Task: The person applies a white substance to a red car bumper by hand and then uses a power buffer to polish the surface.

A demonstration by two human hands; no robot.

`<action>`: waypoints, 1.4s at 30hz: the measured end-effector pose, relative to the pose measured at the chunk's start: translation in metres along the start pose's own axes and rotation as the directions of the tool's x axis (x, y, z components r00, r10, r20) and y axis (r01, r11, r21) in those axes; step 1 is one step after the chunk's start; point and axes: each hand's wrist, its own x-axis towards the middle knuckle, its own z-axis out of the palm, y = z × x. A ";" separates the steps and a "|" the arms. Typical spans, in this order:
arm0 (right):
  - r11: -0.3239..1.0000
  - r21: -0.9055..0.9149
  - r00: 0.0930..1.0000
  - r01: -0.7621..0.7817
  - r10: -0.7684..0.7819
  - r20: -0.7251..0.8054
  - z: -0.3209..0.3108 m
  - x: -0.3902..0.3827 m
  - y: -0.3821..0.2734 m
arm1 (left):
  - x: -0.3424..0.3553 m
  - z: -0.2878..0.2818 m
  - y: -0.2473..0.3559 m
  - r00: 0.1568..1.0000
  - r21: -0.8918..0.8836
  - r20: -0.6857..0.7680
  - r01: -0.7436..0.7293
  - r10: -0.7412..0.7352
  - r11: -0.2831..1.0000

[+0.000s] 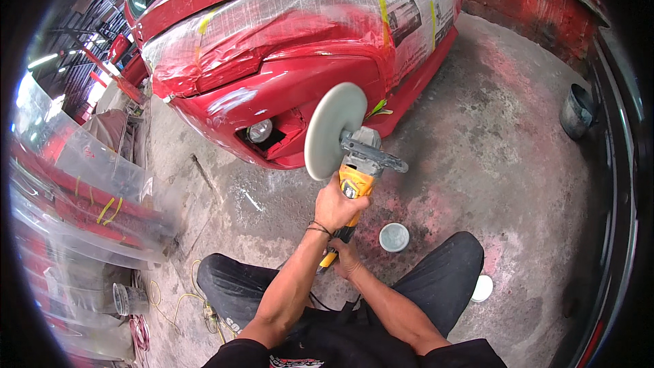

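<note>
A yellow and black polisher point(358, 178) with a large pale round pad point(332, 131) is held up in front of me, tilted toward the car. My left hand point(334, 204) wraps round its body just below the head. Lower down, my right hand point(346, 259) grips the rear handle. A dark side handle point(375, 153) sticks out at the head, with no hand on it. Close behind the pad is the red car bumper point(293, 88), with a fog lamp point(259, 131) in an opening. Whether the pad touches the bumper I cannot tell.
Newspaper point(334, 24) and yellow tape mask the car above. A small bowl point(394, 237) and a white lid-like disc point(482, 289) lie by my right knee. Yellow cord point(178, 307) runs at left near plastic-wrapped panels point(75, 225). A black bucket point(578, 112) stands at right.
</note>
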 end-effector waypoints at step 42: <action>0.810 -0.542 0.951 0.224 -0.302 -0.058 -0.019 0.045 0.001 | -0.002 -0.027 -0.009 0.983 -0.401 -0.170 -0.138 0.074 0.906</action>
